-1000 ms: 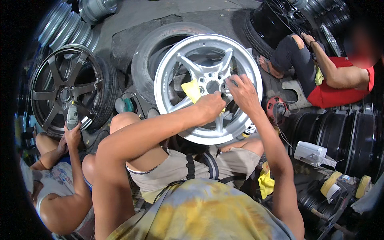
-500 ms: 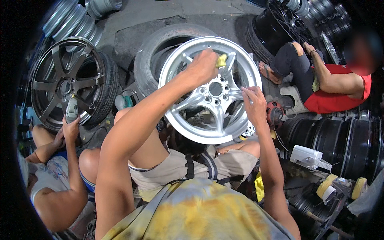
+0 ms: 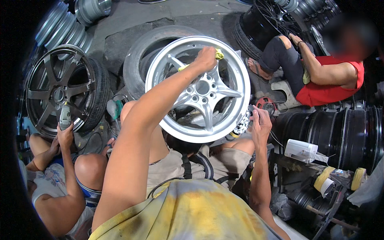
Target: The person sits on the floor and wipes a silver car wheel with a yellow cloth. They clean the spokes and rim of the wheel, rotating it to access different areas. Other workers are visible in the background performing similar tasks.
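Note:
A silver alloy wheel (image 3: 206,113) lies in front of me, its spoked face turned up. My left hand (image 3: 206,60) is on its far side near the rim, closed on a yellow cloth (image 3: 219,54). More yellow cloth shows beside that wrist, over a spoke. My right hand (image 3: 261,123) is off the wheel, just beyond its near right edge. Its fingers are pinched together at a small dark thing, too unclear to name. Under the wheel's far left side lies a grey tyre (image 3: 134,60).
At left, a co-worker holds a grey power tool (image 3: 65,116) against a dark spoked wheel (image 3: 60,94). A person in a red top (image 3: 340,80) sits at far right. Black wheel barrels (image 3: 320,130), a white box-shaped device (image 3: 301,151) and yellow tape rolls (image 3: 323,179) stand at right.
My right hand has left the wheel's rim, moved toward me and pinched its fingers together. My left hand, with the cloth, has shifted slightly toward the far rim. The whole view has shifted.

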### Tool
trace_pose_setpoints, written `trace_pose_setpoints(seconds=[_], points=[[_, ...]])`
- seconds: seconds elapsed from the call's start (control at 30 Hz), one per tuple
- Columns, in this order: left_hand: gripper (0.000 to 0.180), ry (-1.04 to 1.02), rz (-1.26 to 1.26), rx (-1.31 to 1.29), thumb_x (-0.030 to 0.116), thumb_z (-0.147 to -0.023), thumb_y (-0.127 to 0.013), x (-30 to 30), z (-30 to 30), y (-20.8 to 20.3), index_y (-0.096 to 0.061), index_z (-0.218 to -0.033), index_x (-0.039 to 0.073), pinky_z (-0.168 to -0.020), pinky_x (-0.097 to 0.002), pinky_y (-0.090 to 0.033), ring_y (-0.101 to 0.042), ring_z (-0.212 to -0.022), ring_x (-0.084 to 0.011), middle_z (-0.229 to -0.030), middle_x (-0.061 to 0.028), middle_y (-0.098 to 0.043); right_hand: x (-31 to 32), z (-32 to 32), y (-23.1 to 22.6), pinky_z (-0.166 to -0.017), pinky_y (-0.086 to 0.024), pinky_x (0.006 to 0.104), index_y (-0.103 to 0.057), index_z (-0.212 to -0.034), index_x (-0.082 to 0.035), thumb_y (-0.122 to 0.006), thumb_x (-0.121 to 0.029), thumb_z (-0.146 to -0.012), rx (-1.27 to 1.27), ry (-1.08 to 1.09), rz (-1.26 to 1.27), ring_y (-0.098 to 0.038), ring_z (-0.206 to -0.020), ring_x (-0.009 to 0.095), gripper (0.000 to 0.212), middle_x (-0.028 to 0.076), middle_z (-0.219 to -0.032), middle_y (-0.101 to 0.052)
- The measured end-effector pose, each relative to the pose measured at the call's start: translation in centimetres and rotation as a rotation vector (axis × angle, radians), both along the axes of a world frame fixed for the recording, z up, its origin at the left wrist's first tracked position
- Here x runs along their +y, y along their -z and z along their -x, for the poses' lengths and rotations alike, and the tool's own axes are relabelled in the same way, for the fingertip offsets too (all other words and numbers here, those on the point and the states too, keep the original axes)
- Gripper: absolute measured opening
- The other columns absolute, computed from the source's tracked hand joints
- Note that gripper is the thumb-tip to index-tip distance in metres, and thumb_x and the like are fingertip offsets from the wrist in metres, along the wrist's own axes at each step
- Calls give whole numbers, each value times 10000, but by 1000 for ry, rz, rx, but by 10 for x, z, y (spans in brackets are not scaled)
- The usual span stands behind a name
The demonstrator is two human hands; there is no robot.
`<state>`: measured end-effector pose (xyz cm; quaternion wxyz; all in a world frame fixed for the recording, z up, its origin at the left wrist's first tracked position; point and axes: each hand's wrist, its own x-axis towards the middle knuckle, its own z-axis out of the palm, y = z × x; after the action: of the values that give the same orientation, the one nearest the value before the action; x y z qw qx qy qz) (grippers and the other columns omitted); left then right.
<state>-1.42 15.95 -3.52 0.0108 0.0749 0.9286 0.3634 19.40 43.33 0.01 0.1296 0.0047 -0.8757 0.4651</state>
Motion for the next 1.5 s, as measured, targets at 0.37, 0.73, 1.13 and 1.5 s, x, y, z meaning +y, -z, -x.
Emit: trace_pose_setpoints(seconds=[0.37, 0.73, 1.13, 1.5], points=[[316, 293, 402, -334, 66, -770, -657, -93, -39, -100, -733, -1073, 13, -875, -437, -562, -705, -1005, -367, -1070, -237, -722, 19, -8, 62, -730, -501, 277, -679, -1182, 40, -582, -194, -1037, -131, 280, 170, -650, -863, 125, 292, 61, -996, -676], [550, 13, 296, -303, 409, -910, -585, -179, -63, -94, -646, -1127, -93, -863, -488, -527, -694, -984, -435, -1061, -316, -696, 1, -36, 65, -720, -568, 285, -631, -1196, 86, -572, -267, -1048, -440, 201, 687, -670, -833, 138, 388, 91, -1035, -681], [455, -70, 13, -562, 345, -820, -721, -203, -138, -28, -723, -913, -100, -598, -383, -511, -645, -652, -218, -758, -154, -695, 8, -2, 92, -639, -498, 258, -647, -1219, 70, -704, -166, -953, -450, 202, 661, -566, -702, 72, 360, 19, -884, -665], [433, -454, 219, 22, 352, -799, -753, -167, -34, -40, -701, -1120, 66, -853, -510, -524, -677, -1030, -413, -1056, -223, -719, -53, -47, 66, -648, -538, 264, -589, -1270, 93, -683, -140, -970, -572, 148, 923, -666, -766, 148, 391, 110, -1026, -704]])
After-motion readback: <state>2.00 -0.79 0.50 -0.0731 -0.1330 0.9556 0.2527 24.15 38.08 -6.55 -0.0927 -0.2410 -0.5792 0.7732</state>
